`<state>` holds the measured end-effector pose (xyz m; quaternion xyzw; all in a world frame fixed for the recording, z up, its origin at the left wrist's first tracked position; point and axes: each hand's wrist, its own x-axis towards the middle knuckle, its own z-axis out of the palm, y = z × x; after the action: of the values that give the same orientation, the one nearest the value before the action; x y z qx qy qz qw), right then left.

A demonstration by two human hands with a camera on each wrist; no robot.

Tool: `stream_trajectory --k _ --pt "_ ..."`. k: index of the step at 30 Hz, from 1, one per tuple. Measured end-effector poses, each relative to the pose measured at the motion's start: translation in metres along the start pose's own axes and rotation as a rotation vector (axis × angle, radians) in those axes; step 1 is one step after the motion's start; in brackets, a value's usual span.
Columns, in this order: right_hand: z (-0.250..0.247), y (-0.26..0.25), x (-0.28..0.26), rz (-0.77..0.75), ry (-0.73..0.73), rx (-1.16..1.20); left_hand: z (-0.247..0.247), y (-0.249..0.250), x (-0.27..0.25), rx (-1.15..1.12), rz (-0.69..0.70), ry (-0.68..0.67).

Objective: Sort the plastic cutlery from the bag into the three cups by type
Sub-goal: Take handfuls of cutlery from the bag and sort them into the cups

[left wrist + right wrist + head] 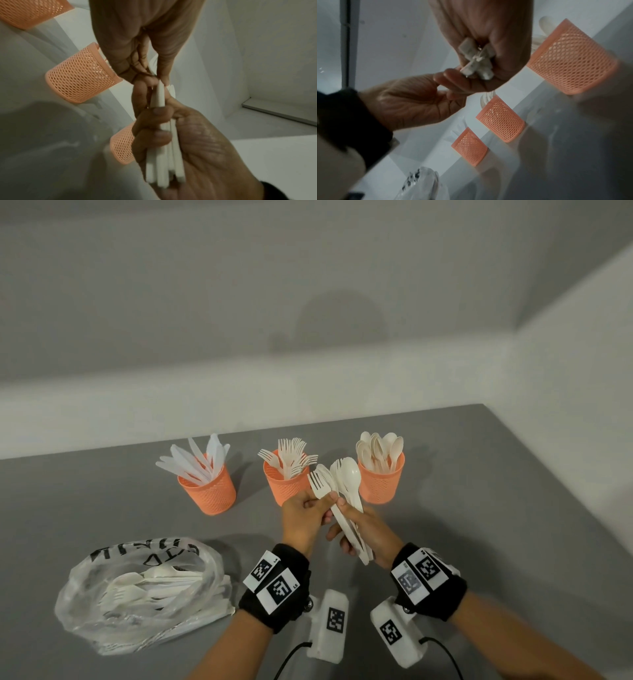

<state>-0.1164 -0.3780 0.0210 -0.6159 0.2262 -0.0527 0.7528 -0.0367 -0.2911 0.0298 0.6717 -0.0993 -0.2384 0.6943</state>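
Three orange mesh cups stand in a row on the grey table: the knife cup (pixel 208 489), the fork cup (pixel 287 487) and the spoon cup (pixel 381 482). Just in front of the fork and spoon cups, my right hand (pixel 346 529) grips a bundle of white forks and spoons (pixel 347 494) by the handles, heads pointing up. My left hand (pixel 325 502) pinches one fork (pixel 318 486) at the left of that bundle. In the left wrist view the handles (pixel 163 162) lie in the right palm. The clear plastic bag (pixel 144 590) lies at the lower left with more cutlery inside.
The table's right edge (pixel 548 474) meets a white wall. A white wall runs behind the cups. Cables trail from the wrist cameras (pixel 327 625) near the table's front edge. Bare table lies to the right of the spoon cup.
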Motion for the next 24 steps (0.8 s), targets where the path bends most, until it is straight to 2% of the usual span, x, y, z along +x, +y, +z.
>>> stream_trajectory --k 3,8,16,21,24 --pt "-0.001 0.0 0.003 0.087 0.017 0.026 0.002 0.0 0.0 -0.013 0.04 0.006" --pt "0.002 0.002 0.003 0.093 0.041 0.055 0.006 0.003 -0.001 -0.043 0.156 0.043" --pt "-0.001 -0.001 0.004 0.15 -0.046 0.175 0.005 0.006 0.002 0.065 0.301 0.005" --pt "-0.003 -0.003 0.001 0.185 -0.115 0.19 -0.002 0.01 0.007 0.179 0.297 -0.011" --pt "-0.001 -0.001 0.0 0.189 -0.105 0.173 -0.003 0.011 0.007 0.184 0.276 -0.003"
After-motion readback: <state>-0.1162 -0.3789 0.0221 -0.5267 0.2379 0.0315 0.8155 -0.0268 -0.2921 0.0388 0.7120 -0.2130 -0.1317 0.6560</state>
